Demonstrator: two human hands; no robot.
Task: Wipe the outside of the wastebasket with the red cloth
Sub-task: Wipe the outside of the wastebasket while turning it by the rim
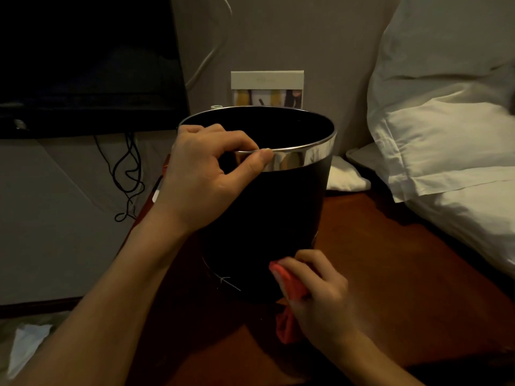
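Now seen from above: black wastebasket [281, 218] with a shiny metal band [303, 157] round the top, standing upright on the reddish-brown wooden bench [390, 260], open mouth up and dark inside. Left hand [206, 174] gripping the near rim, fingers curled over the edge into the mouth, thumb pressed on the outside of the metal band. Right hand [320, 293] low at the near right side of the basket, fingers curled round the bunched red cloth [289, 285] and pressing it against the outer wall close to the base; one loose end of the cloth hanging down under the hand, near the bench top. Some thin pale scratches visible on the black wall, just left of the cloth. Behind the basket, against the grey wall, a small upright card or box [267, 89] with a pale top and coloured pictures below, partly hidden by the rim. At upper left a dark screen [83, 57], with black cables [128, 174] hanging beneath it. At right white pillows [451, 135] on a bed, touching the far right edge of the bench. At lower left, on the floor, something pale and crumpled [25, 346], too dim to name.
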